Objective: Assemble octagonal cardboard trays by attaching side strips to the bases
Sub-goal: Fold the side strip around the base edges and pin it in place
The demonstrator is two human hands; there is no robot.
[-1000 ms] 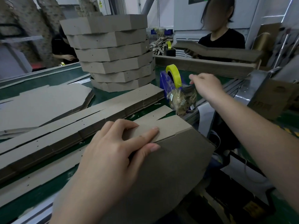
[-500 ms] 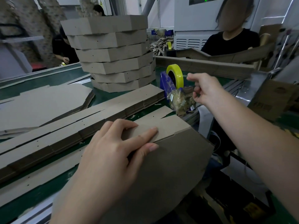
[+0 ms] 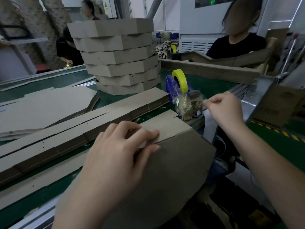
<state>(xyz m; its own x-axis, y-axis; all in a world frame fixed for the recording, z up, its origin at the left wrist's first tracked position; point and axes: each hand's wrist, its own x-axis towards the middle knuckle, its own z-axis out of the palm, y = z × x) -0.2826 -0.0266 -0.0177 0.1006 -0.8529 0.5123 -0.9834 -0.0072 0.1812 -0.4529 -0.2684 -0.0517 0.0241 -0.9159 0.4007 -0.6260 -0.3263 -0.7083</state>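
Since a second ago the right hand has been drawing back from the blue tape dispenser toward the person — it is now hanging just beside the wad of crumpled tape at the dispenser's front, fingers curled into a closed pinch; whether a strip of tape is between them I cannot tell. The yellow tape roll is sitting upright on the dispenser. The left hand is staying put, pressing a side strip against the edge of the cardboard base, thumb and fingers gripping the joint. Flat strips are lying on the green table, and finished trays are standing stacked behind them.
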